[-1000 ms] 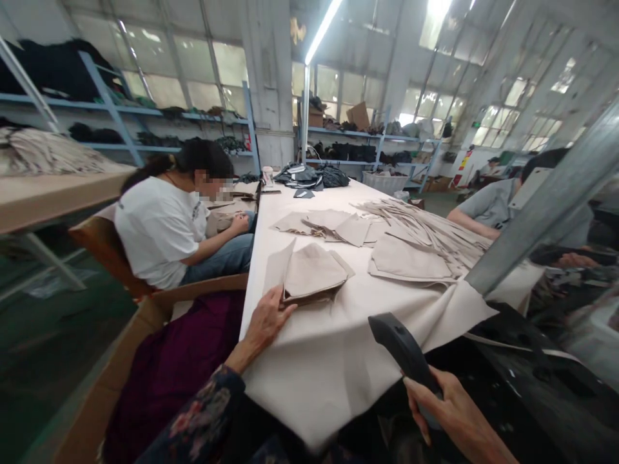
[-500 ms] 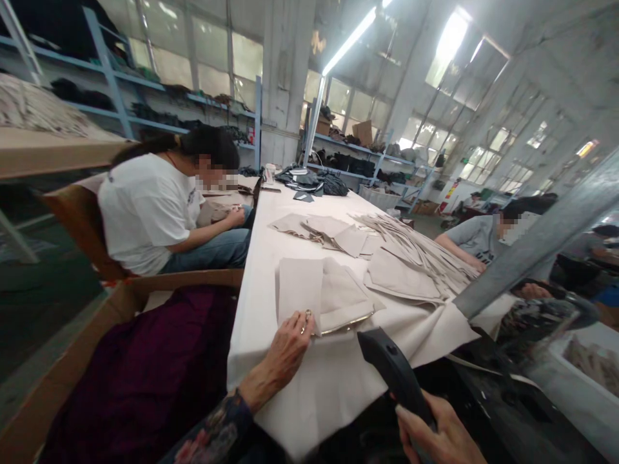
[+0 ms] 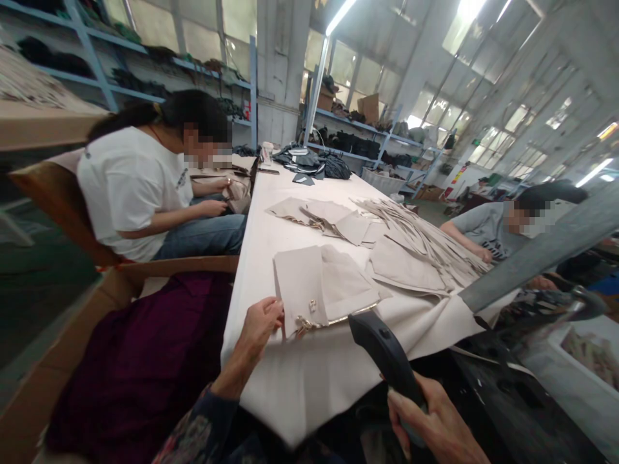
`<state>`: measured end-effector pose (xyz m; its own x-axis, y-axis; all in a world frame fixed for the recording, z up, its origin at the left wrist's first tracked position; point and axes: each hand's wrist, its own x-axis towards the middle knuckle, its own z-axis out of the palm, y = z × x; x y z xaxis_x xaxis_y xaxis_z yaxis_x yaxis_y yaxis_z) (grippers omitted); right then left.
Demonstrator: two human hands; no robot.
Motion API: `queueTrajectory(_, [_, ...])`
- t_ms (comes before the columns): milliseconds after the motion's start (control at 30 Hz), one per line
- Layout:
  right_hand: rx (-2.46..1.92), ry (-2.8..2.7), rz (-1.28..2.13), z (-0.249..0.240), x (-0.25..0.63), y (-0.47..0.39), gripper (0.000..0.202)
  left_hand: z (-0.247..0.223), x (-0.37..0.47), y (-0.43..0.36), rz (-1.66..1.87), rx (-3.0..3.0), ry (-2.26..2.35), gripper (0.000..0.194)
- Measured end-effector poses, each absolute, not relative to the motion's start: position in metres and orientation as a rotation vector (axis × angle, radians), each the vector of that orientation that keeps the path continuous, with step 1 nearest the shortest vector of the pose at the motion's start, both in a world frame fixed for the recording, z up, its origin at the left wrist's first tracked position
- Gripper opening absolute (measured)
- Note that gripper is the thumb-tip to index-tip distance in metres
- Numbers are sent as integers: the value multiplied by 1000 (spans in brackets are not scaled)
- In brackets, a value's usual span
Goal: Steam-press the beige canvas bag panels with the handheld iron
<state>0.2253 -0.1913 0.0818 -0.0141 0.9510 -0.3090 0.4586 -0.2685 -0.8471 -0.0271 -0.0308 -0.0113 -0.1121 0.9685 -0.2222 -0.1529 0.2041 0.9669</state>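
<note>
A beige fabric piece (image 3: 343, 277) with a metal zipper (image 3: 343, 318) along its near edge lies on the white-covered table (image 3: 290, 374). Small metal hardware shows at its near left corner. My left hand (image 3: 264, 319) pinches the left edge of the flap (image 3: 300, 277). In my right hand (image 3: 430, 412) is a black curved handheld tool (image 3: 387, 351), its tip just right of the zipper's end.
Beige pieces (image 3: 406, 267) and long strips (image 3: 425, 238) lie farther back, with dark bundles (image 3: 312, 161) behind. A box with purple cloth (image 3: 145, 361) stands left. Seated people (image 3: 135, 187) work at both sides. A metal post (image 3: 546, 245) slants at right.
My left hand has moved left from the hardware to the flap's left edge, uncovering the hardware. The tool has shifted slightly up and left. The view has tilted down a little.
</note>
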Motion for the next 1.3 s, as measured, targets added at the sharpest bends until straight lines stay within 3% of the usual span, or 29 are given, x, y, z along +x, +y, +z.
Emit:
queueTrajectory(533, [-1688,-1466,1354,91,219,-174,19,-6,-2,-1,924,995,1007,41])
queueTrajectory(700, [-1692,-1454,1373,87,212,-161,21,-1,-20,23,1041,1585,1373,37])
queueTrajectory(800, [-1690,-1454,1376,84,211,-159,21,6,-30,35,1139,1841,1655,16])
queueTrajectory(867, [-1684,-1463,1387,82,210,-157,22,7,-31,33,1182,2012,1800,18])
queueTrajectory(1100, [-1692,-1505,1413,81,207,-142,17,-7,-17,-7,683,2077,1454,13])
queueTrajectory(1300, [-1688,-1511,1427,84,206,-138,17,-3,-13,-13,717,2129,1455,11])
